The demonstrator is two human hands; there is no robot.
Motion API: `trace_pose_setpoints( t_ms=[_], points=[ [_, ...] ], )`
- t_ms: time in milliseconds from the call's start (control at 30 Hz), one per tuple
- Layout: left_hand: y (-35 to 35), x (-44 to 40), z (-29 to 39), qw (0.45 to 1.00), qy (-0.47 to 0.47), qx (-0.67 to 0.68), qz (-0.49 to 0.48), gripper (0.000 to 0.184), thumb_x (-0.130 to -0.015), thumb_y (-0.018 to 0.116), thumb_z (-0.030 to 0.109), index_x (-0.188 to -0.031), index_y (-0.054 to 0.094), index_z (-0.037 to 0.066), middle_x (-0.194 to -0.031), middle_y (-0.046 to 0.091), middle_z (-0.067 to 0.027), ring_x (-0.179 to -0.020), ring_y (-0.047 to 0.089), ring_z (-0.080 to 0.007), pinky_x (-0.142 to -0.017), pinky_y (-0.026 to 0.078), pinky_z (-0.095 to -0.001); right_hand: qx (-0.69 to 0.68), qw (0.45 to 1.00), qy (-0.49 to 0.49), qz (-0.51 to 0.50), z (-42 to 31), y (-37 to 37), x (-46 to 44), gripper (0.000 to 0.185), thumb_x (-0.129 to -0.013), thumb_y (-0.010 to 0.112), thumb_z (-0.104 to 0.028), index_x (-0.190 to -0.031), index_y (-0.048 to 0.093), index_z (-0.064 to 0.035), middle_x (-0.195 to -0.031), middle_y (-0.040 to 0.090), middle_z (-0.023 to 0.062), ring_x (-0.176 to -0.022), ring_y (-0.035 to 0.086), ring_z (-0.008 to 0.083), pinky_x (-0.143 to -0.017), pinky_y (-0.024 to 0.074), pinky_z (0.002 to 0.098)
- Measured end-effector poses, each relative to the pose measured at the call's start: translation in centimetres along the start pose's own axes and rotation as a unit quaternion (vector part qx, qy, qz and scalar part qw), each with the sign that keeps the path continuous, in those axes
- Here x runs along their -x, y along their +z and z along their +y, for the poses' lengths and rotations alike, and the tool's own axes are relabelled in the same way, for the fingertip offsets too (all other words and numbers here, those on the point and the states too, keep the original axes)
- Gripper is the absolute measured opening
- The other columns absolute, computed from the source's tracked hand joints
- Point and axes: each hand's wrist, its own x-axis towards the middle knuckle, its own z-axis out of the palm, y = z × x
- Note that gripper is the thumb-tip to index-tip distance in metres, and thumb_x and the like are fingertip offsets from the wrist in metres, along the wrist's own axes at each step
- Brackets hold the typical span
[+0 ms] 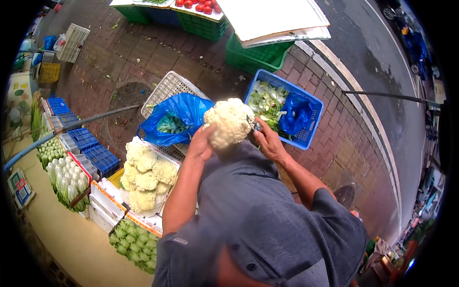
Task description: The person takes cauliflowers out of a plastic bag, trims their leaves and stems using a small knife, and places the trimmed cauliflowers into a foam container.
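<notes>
One cauliflower, held front and centre

And it's the left hand doing the carrying, fingers curled round the lower left side of the pale head, thumb up against the florets. Over on the other flank comes the right hand, fingers bent and bunched close together at the cauliflower's right edge. Something small and dark shows at those fingertips, too small to name, and whether they grip it I cannot tell!

Just left of the cauliflower, a blue bag gapes open, green leaves inside, with a white crate behind and beneath it. To the right sits a blue crate, loaded with trimmings and a crumpled bag in matching blue.

Look down by the left forearm: a whole pile of cauliflowers, stacked high! Below that, green heads in tight rows; further left, white-stalked greens beside blue baskets. Up top, tomatoes gleam red, next to a white board lying over a green crate.
</notes>
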Motion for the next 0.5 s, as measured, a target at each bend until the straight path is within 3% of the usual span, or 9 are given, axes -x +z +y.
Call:
trace_pose_setpoints(
  t_ms=[100, 200, 300, 500],
  points=[
    [0.0, -0.1, 0.2, 1.0, -0.001, 0.022, -0.006, 0.047, -0.098, 0.065, 0.017, -0.139, 0.053, -0.002, -0.132, 0.064, -0.0156, -0.117, 0.065, -0.0285, -0.101, 0.054, -0.0462, 0.061, 0.995, -0.079, -0.028, 0.3, 0.8, 0.1, 0.057, -0.1, 0.06, -0.02, -0.151, 0.04, -0.006, -0.097, 0.069, 0.0265, -0.094, 0.067, 0.0448, -0.081, 0.0525, 0.0462],
    [0.4, 0.5, 0.2, 0.999, 0.0, 0.034, -0.006, 0.047, -0.099, 0.065, 0.017, -0.139, 0.053, -0.002, -0.132, 0.064, -0.0154, -0.117, 0.065, -0.0284, -0.102, 0.054, -0.0463, 0.079, 0.992, -0.086, -0.055, -1.1, 1.5, 0.1, 0.06, -0.099, 0.061, -0.02, -0.153, 0.036, -0.0091, -0.101, 0.068, 0.0294, -0.097, 0.066, 0.0476, -0.084, 0.0521, 0.0491],
    [0.4, 0.8, 0.2, 1.0, 0.008, 0.025, -0.005, 0.046, -0.098, 0.066, 0.016, -0.138, 0.054, -0.002, -0.131, 0.065, -0.0147, -0.116, 0.066, -0.0278, -0.101, 0.055, -0.0457, 0.118, 0.987, -0.092, -0.062, -2.0, 1.4, -0.1, 0.064, -0.099, 0.062, -0.019, -0.156, 0.034, -0.0086, -0.101, 0.069, 0.0255, -0.093, 0.067, 0.0421, -0.081, 0.052, 0.0455],
    [0.4, 1.0, 0.3, 1.0, 0.029, -0.009, 0.002, 0.042, -0.098, 0.066, 0.015, -0.135, 0.056, -0.001, -0.126, 0.068, -0.0132, -0.111, 0.068, -0.0255, -0.097, 0.057, -0.0427, 0.108, 0.986, -0.117, -0.038, -2.6, 1.5, -0.4, 0.053, -0.101, 0.061, -0.016, -0.151, 0.045, -0.0087, -0.119, 0.068, 0.0246, -0.108, 0.067, 0.0391, -0.09, 0.0529, 0.0426]
  ],
)
